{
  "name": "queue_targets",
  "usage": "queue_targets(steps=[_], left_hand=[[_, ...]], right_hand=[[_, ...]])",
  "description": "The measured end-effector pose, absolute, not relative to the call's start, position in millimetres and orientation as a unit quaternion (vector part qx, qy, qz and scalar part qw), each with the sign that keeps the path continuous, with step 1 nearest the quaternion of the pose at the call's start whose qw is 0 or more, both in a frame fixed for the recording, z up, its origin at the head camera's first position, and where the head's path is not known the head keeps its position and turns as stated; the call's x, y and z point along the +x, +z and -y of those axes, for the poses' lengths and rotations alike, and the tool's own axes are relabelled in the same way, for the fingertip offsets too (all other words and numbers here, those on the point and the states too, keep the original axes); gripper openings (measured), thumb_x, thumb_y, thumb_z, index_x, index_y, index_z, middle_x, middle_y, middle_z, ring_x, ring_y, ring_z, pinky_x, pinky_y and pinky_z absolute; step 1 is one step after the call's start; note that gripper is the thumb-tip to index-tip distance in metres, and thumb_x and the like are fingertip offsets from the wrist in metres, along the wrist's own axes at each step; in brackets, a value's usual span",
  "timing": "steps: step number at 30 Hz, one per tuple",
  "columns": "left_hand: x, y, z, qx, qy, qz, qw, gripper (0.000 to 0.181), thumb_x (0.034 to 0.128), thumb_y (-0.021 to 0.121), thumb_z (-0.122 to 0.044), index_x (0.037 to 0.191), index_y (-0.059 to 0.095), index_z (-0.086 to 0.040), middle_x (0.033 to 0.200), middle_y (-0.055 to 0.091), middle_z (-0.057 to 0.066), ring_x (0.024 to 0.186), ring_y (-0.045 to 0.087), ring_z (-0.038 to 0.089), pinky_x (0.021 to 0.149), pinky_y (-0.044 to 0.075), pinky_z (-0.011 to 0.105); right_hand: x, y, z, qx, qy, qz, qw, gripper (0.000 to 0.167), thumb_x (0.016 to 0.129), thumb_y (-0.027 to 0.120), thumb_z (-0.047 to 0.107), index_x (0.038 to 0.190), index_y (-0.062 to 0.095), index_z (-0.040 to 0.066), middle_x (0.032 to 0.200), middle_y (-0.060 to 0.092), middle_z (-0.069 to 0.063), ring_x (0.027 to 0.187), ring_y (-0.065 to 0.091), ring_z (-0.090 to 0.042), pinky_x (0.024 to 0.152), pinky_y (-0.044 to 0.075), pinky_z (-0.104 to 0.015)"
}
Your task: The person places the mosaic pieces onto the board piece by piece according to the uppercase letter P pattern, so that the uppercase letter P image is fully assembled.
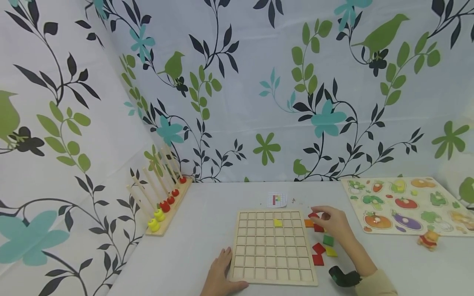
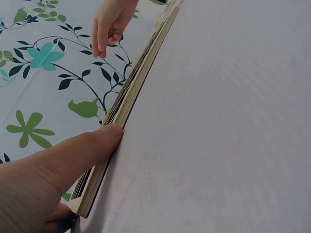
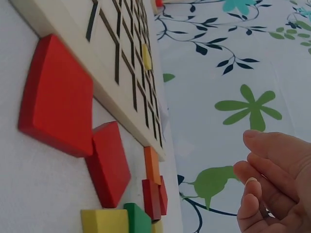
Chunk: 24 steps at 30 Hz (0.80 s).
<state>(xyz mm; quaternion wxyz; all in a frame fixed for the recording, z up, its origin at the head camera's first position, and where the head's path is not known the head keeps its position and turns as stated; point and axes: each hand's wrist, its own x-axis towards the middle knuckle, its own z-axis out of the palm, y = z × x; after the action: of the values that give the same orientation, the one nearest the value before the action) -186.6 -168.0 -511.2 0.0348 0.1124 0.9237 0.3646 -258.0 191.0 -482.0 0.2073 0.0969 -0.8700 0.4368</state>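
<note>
A wooden grid board (image 1: 275, 281) lies on the table, with one yellow tile (image 1: 278, 223) in an upper square. My left hand (image 1: 222, 276) rests at its near left corner: the thumb lies against the front edge and the fingers touch the left side. Above the loose tiles at the board's right hovers my right hand (image 1: 332, 222). In the right wrist view its fingers are loosely bent, with nothing visible between them. Beneath or beside it lie an orange tile (image 1: 309, 223), red tiles (image 1: 318, 260), a green tile (image 1: 328, 240) and another yellow tile (image 1: 331, 251).
A small printed pattern card (image 1: 277, 200) lies behind the board. At the left stands a wooden peg rack (image 1: 168, 220) with red and yellow-green pieces. A vegetable puzzle board (image 1: 403, 205) and a small bear figure (image 1: 429, 240) are at the right. Patterned cloth hangs behind.
</note>
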Motion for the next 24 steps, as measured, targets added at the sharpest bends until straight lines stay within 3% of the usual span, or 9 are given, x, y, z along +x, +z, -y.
queue_targets(steps=[7,18,24], left_hand=[[-184,-510,168,0.116,0.37,-0.92,0.045,0.103,0.0602,0.074,-0.055,0.133,0.035,0.007,0.139,0.03,0.021,0.128,0.018,0.04,0.101,0.013,0.059],[-184,-509,169,0.136,0.361,-0.922,0.032,0.101,0.0626,0.073,-0.053,0.132,0.035,0.008,0.138,0.031,0.023,0.127,0.019,0.042,0.1,0.015,0.06],[-183,-507,169,0.128,0.363,-0.922,0.04,0.102,0.0616,0.074,-0.053,0.133,0.033,0.008,0.139,0.029,0.022,0.127,0.019,0.041,0.101,0.014,0.059]], right_hand=[[-251,-476,-183,0.061,0.456,0.877,0.141,0.03,0.076,0.071,0.008,0.104,0.064,-0.001,0.064,0.048,0.0,0.055,0.042,-0.014,0.04,0.037,-0.02],[-255,-490,-180,0.059,0.435,0.89,0.122,0.032,0.073,0.072,0.004,0.104,0.064,-0.001,0.086,0.062,-0.007,0.064,0.044,-0.016,0.045,0.039,-0.02],[-257,-492,-178,0.057,0.416,0.901,0.11,0.029,0.073,0.071,0.001,0.102,0.065,-0.001,0.085,0.06,-0.006,0.063,0.043,-0.016,0.047,0.038,-0.021]])
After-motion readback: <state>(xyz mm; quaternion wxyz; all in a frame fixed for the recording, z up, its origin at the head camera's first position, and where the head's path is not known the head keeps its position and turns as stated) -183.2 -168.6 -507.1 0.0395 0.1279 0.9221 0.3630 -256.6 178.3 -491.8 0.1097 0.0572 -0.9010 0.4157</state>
